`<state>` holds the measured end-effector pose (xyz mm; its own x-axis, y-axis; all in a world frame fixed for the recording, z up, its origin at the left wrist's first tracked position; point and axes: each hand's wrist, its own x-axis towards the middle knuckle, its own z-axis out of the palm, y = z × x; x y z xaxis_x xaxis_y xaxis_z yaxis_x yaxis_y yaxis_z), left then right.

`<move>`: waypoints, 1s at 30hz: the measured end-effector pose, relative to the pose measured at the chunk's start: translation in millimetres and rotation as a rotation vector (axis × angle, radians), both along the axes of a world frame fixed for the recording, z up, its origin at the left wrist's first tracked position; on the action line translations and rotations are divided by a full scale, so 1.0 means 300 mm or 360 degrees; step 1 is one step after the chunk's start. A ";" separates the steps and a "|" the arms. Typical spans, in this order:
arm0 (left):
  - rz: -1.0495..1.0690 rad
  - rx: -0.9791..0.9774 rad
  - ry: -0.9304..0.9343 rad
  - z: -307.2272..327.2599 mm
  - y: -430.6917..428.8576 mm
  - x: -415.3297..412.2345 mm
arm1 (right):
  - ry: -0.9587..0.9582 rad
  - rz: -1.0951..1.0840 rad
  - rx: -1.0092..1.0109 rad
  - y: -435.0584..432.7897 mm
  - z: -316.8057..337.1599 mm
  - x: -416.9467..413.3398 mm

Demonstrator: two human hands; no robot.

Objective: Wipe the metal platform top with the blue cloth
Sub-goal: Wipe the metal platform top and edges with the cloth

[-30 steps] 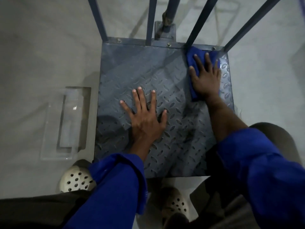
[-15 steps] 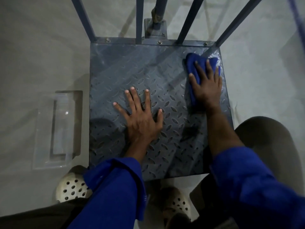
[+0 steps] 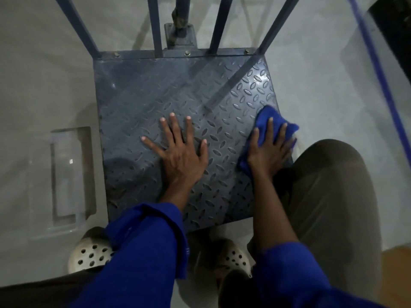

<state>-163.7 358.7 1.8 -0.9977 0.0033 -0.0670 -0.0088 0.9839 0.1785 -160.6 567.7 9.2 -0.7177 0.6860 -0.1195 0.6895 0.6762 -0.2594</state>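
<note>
The metal platform top (image 3: 142, 94) is a dark blue-grey plate with a raised diamond tread, filling the middle of the head view. My left hand (image 3: 180, 152) lies flat on its centre with the fingers spread. At the plate's right edge, about halfway down, my right hand (image 3: 270, 150) presses flat on the blue cloth (image 3: 264, 117). The cloth is bunched; part of it sticks out past my fingertips and over the plate's edge, the rest is hidden under my palm.
Blue metal bars (image 3: 155, 25) rise from the platform's far edge, around a bolted post bracket (image 3: 180, 38). A clear plastic holder (image 3: 66, 176) lies on the grey floor at the left. My pale perforated shoes (image 3: 91, 252) stand by the near edge, my right knee (image 3: 331, 187) at the right.
My right hand has dragged the cloth from the far right corner down along the right edge towards me. My left hand stays flat on the plate's centre. The camera has tilted.
</note>
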 end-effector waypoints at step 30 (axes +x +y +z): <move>0.0003 -0.0049 0.0014 -0.016 -0.093 0.092 | 0.0015 0.0371 -0.0021 -0.008 0.036 -0.016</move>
<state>-136.0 330.7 -3.0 -0.9983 -0.0008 -0.0584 -0.0094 0.9889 0.1480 -165.3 565.3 20.1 -0.8577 0.5000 -0.1199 0.5126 0.8133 -0.2752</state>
